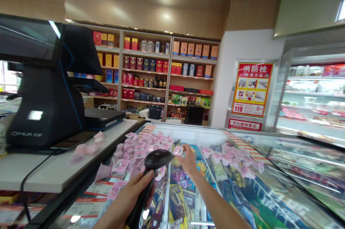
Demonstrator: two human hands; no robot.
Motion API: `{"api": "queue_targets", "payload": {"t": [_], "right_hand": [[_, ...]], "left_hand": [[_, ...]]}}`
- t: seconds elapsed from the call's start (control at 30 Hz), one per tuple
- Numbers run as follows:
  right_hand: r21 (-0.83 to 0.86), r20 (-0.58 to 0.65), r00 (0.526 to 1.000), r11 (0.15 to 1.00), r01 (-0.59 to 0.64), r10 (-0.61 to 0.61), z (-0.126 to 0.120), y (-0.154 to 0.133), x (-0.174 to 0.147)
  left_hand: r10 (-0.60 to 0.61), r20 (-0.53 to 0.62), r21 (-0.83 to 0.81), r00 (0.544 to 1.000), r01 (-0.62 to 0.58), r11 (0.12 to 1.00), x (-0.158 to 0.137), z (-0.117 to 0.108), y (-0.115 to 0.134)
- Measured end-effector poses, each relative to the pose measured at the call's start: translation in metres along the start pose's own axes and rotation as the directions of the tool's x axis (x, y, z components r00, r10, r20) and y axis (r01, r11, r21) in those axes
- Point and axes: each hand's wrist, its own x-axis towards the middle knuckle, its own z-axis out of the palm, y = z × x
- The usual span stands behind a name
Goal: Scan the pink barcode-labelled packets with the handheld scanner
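My left hand (137, 195) is wrapped round the handle of a black barcode scanner (157, 158), its head tilted toward the right. Just right of the scanner head, my right hand (188, 159) pinches a small pink cup (178, 150) with a printed label on its lid. Both hands are above the glass top of a chest freezer. A heap of similar pink cups (139, 147) lies on the glass to the left, and a smaller, blurred group of pink cups (229, 155) lies to the right. Packaged goods (179, 200) show through the glass below.
On the left counter (48, 173) stand a black point-of-sale terminal (45, 96) and a few blurred pink cups (87, 149). A cable (24, 182) hangs over the counter's front. Behind are shelves of boxes (145, 64), a red fire-hydrant notice (252, 89) and a lit display fridge (315, 96).
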Motion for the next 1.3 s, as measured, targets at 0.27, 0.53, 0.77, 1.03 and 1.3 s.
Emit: {"api": "queue_targets", "payload": {"t": [0.27, 0.53, 0.77, 1.03, 1.3], "right_hand": [[0.055, -0.077, 0.993, 0.995, -0.086, 0.090, -0.013, 0.009, -0.004], [-0.345, -0.158, 0.986, 0.932, -0.106, 0.054, -0.035, 0.030, -0.010], [-0.543, -0.190, 0.982, 0.831, -0.117, 0.014, -0.051, 0.040, -0.013], [-0.603, -0.208, 0.975, 0.775, -0.191, 0.079, -0.073, 0.058, -0.012], [-0.390, -0.138, 0.990, 0.921, -0.018, -0.039, -0.039, 0.014, -0.015]], "left_hand": [[-0.024, 0.060, 0.026, 0.998, 0.022, 0.999, 0.002, 0.015, 0.000], [-0.015, 0.080, 0.020, 0.997, 0.013, 1.000, 0.009, 0.018, -0.001], [-0.024, 0.062, 0.042, 0.998, 0.021, 0.999, 0.005, 0.018, 0.003], [0.016, 0.085, 0.040, 0.996, -0.020, 0.999, 0.009, 0.004, 0.000], [-0.016, 0.001, 0.031, 1.000, 0.016, 0.999, 0.004, -0.017, 0.002]]}}
